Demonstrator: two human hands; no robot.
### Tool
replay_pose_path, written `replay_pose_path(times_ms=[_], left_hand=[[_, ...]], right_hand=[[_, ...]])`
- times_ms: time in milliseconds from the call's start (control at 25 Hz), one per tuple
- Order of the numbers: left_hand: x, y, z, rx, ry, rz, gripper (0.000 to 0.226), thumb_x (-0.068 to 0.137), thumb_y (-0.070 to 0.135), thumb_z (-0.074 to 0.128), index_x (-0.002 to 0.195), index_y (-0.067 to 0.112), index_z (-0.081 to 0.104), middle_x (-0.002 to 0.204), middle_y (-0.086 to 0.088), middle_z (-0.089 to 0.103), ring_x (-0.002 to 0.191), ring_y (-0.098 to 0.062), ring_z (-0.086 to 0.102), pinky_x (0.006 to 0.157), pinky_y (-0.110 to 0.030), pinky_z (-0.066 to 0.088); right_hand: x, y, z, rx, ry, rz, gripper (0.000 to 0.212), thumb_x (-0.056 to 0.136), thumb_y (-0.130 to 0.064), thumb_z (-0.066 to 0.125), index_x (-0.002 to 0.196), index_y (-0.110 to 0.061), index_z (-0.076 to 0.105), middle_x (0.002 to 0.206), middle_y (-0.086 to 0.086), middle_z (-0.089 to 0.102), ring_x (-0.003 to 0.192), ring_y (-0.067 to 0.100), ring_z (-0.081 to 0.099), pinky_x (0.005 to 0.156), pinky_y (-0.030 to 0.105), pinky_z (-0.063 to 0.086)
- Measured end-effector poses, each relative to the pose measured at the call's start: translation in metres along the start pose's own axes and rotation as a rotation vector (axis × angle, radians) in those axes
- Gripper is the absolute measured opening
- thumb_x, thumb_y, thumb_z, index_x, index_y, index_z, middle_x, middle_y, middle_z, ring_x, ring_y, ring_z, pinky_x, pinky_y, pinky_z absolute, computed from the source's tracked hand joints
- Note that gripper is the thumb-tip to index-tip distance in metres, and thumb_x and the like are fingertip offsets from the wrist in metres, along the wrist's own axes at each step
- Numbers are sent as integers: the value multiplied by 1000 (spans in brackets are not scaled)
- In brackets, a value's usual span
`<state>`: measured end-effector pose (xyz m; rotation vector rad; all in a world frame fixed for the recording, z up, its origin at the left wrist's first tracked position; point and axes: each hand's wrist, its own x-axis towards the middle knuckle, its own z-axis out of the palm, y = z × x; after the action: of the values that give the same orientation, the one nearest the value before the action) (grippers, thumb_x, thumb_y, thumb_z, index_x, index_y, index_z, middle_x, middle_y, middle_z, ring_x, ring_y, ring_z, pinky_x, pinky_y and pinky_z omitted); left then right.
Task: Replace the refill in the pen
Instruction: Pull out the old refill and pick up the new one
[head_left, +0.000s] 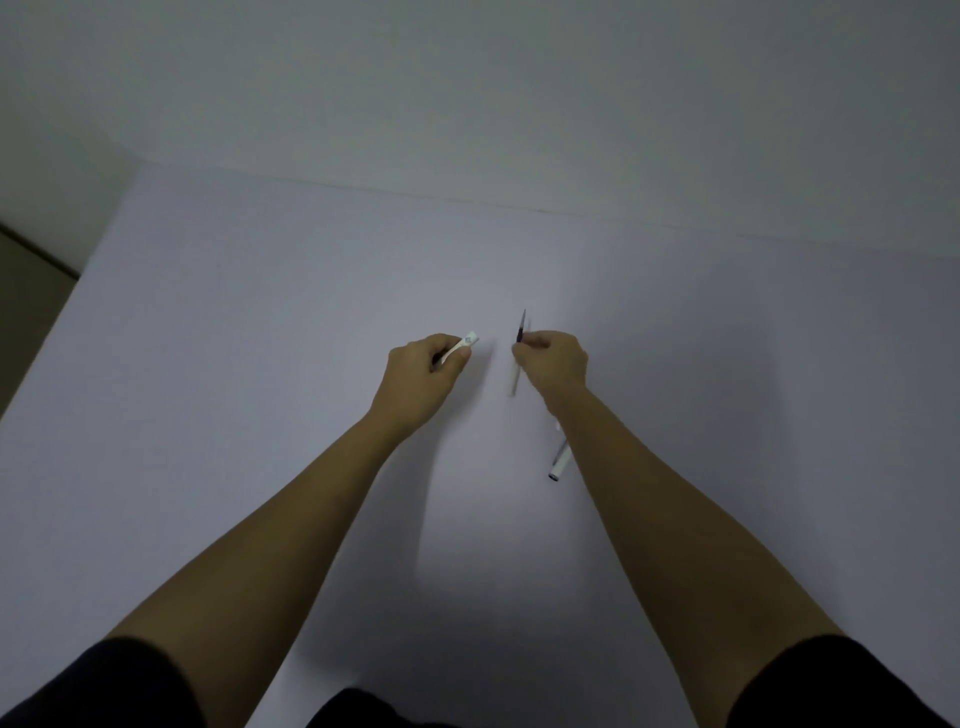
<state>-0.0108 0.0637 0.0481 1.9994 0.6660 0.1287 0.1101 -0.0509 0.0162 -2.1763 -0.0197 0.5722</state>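
Above the pale matte table (260, 364), left hand (423, 371) closes around a white pen barrel (464, 344); beside it, right hand (553, 364) pinches the thin dark-tipped refill (521, 332), a white tube (559, 460) lying nearer

Landmark: table (260, 364) — every place below is read from it.
Left hand (423, 371): above the table's middle, left of centre, closed around a pen barrel (462, 347) whose end sticks out toward the right.
Right hand (553, 364): above the table's middle, just right of the left hand, apart from it.
Refill (519, 353): pinched in the right hand, roughly upright, tip toward the table's far edge, lower end below the fingers.
Second pen part (560, 460): lying on the table nearer the person — partly hidden under the right forearm.
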Motion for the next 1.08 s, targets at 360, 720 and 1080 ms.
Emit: replay_pose_path(times_ms=[360,720,1080], left_hand=[[-13,20,0,84,-108,56,24,91,30,53,95,13,68,80,-9,67,75,-24,60,63,-24,42],[-38,42,-1,24,-77,112,18,91,28,52,94,18,67,87,-7,70,79,-17,64,62,-14,42],[-52,48,-7,-10,-49,150,20,92,29,51,96,16,66,92,-12,70,73,-17,58,65,-20,43]], right_hand=[[-30,-35,-62,666,-30,-45,7,79,-9,67,79,-14,63,76,5,68,79,14,66,73,18,53],[-65,-40,-76,664,-45,-107,8,76,-10,68,83,-13,64,84,7,69,89,20,68,83,27,53],[-85,-41,-81,613,-122,-110,21,82,-14,66,100,-4,65,85,7,68,85,15,68,81,23,53]])
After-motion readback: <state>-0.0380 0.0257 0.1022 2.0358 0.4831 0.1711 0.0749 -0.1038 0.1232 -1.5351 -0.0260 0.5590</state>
